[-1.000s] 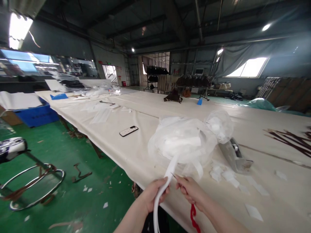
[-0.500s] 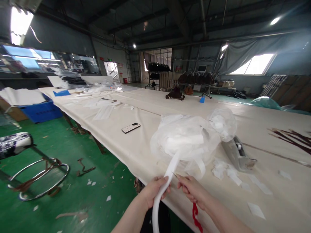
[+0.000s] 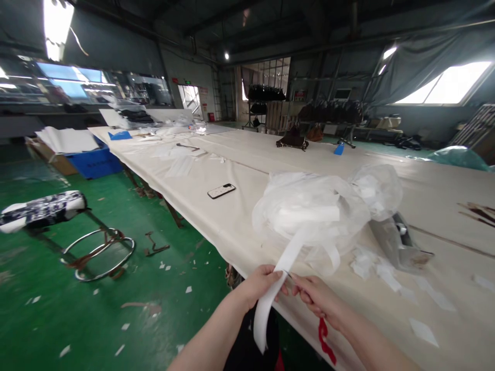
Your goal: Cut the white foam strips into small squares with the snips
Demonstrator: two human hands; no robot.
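Observation:
A white fabric strip (image 3: 288,257) runs from a clear plastic bag of white tape (image 3: 311,214) on the table down to my hands at the table's front edge. My left hand (image 3: 260,284) is closed round the strip, whose loose end hangs below it. My right hand (image 3: 314,296) is closed just to the right, pinching a thin pointed metal tool whose tip touches the strip; a red cord (image 3: 324,342) dangles under that hand.
A long cream-covered table (image 3: 240,170) stretches away, with a phone (image 3: 220,191), a metal device (image 3: 400,242), white scraps (image 3: 371,265) and a smaller plastic bag (image 3: 381,185). A stool (image 3: 46,208) and a blue bin (image 3: 95,162) stand on the green floor at left.
The view has swung left and down. My hands stay on the strip, which hangs shorter below my left hand than before.

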